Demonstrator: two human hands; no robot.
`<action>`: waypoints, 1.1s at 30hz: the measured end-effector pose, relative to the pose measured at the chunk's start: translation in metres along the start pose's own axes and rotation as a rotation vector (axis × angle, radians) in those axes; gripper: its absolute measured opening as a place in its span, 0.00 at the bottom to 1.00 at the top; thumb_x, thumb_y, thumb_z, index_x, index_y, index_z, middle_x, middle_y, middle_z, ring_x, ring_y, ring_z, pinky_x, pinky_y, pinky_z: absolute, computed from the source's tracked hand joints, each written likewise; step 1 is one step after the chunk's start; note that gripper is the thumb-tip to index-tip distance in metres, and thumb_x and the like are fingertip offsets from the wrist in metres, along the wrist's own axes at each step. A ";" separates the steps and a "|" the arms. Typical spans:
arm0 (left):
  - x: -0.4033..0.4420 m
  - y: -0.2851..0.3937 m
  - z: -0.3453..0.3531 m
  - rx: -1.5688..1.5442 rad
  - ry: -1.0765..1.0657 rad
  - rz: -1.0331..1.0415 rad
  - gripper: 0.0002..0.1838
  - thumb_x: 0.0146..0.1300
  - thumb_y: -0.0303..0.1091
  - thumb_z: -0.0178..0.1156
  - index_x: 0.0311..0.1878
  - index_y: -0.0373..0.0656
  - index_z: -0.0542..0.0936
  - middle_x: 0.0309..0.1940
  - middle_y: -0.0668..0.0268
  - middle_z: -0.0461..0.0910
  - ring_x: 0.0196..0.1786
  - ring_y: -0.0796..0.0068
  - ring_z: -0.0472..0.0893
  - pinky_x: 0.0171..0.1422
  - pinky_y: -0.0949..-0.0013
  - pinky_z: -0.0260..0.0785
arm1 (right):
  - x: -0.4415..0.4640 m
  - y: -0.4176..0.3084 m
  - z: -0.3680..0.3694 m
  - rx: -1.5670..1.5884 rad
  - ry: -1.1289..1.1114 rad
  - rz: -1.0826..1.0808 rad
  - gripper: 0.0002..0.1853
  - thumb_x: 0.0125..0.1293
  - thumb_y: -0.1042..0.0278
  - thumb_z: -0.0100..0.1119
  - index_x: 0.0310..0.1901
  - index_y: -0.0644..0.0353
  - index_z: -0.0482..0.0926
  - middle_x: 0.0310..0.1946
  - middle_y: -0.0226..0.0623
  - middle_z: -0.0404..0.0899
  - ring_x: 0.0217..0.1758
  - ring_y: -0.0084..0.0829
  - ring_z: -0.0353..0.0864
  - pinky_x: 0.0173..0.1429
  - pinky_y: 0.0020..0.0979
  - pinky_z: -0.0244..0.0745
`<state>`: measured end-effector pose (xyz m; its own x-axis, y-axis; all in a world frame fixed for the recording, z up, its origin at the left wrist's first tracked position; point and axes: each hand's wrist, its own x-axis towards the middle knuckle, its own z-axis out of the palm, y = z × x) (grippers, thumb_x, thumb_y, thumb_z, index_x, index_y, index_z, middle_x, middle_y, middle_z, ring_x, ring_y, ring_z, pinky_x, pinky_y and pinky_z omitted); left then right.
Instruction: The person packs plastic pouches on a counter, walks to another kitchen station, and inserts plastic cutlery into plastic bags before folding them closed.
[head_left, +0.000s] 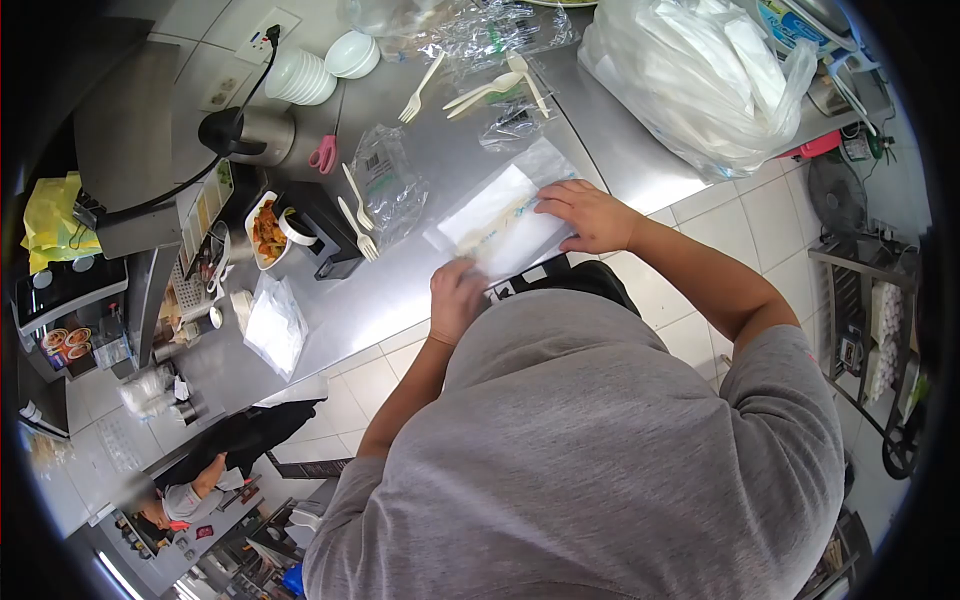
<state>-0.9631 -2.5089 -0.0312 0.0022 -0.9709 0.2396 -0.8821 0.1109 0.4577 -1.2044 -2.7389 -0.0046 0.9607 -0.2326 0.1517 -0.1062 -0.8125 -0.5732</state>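
A flat clear plastic packet (490, 215) with white contents and faint blue print lies at the front edge of the steel counter. My right hand (590, 212) rests on the packet's right part, fingers stretched out and lying flat. At the packet's lower left corner is my left hand (457, 297), its fingers smeared by motion, so I cannot see whether they grip it. To the left lie a crumpled clear wrapper (388, 180) and two pale plastic forks, one of them a fork (359, 232) near the wrapper.
Farther back lie another fork (422, 88), several pale utensils (487, 92) and pink-handled scissors (323, 154). Stacked white bowls (300, 77) stand by the wall. A bulging white plastic bag (700, 85) fills the right side. A food dish (266, 232) sits left. Another person (200, 490) is at lower left.
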 end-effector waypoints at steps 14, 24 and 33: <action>0.050 -0.019 0.010 -0.303 0.482 -0.795 0.09 0.71 0.34 0.53 0.40 0.38 0.76 0.23 0.70 0.72 0.27 0.83 0.66 0.33 0.76 0.61 | 0.044 0.011 0.015 0.253 0.308 0.672 0.12 0.63 0.62 0.56 0.33 0.65 0.77 0.31 0.48 0.80 0.36 0.50 0.79 0.44 0.43 0.73; 0.051 -0.009 -0.017 0.297 -0.045 -0.032 0.19 0.63 0.36 0.57 0.58 0.50 0.75 0.60 0.66 0.72 0.68 0.65 0.65 0.72 0.50 0.48 | 0.062 -0.008 0.032 -0.291 0.275 0.727 0.09 0.61 0.65 0.53 0.38 0.61 0.78 0.33 0.44 0.81 0.39 0.46 0.80 0.45 0.45 0.72; 0.042 -0.038 -0.011 0.202 -0.023 0.087 0.20 0.64 0.33 0.53 0.60 0.43 0.73 0.63 0.62 0.69 0.67 0.61 0.66 0.71 0.55 0.55 | 0.074 -0.086 0.085 -0.245 0.174 0.380 0.41 0.57 0.47 0.63 0.68 0.60 0.59 0.70 0.48 0.56 0.75 0.47 0.52 0.74 0.53 0.46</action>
<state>-0.9246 -2.5512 -0.0296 -0.0873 -0.9643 0.2499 -0.9549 0.1525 0.2549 -1.1023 -2.6414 -0.0125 0.7871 -0.6065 0.1122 -0.5191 -0.7497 -0.4105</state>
